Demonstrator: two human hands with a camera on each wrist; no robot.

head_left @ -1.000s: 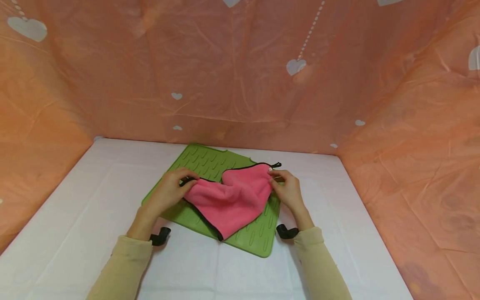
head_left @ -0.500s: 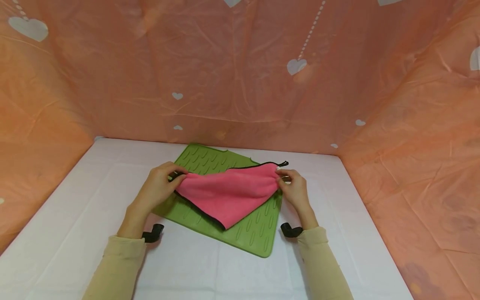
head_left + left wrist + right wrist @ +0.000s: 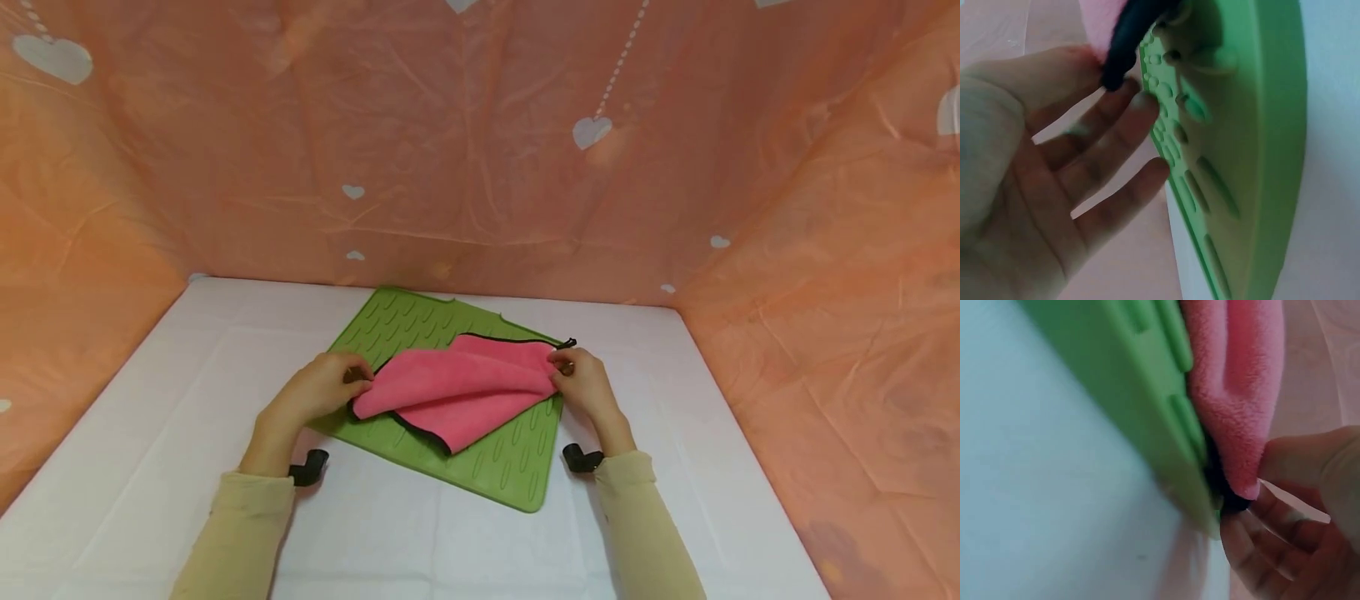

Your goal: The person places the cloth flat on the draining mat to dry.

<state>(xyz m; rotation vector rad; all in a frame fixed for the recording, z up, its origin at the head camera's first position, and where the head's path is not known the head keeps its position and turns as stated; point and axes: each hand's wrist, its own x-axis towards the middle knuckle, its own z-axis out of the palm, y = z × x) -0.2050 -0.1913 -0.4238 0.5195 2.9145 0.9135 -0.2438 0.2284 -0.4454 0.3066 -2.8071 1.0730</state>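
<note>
Cloth of pink fleece with black edging (image 3: pixel 450 375) stretches over the green ridged rectangular mat (image 3: pixel 513 467), mid-frame; work looks partway, a fold running across, creases not yet flat, neither end let go; at centre left, the left hand (image 3: pixel 318 392) seems, though its blurred wrist view leaves doubt, to pinch one end lightly, other fingers spread; at centre right, the right hand (image 3: pixel 588 387) pinches the opposite end, fingertips nearly together.

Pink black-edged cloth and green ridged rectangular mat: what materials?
Pink black-edged cloth: matte, likely fleece or microfibre, from the fuzzy pile in the right wrist view.
Green ridged rectangular mat: smooth, low-sheen, probably silicone or rubber, judging by moulded raised ridges; soft plastic possible.
</note>
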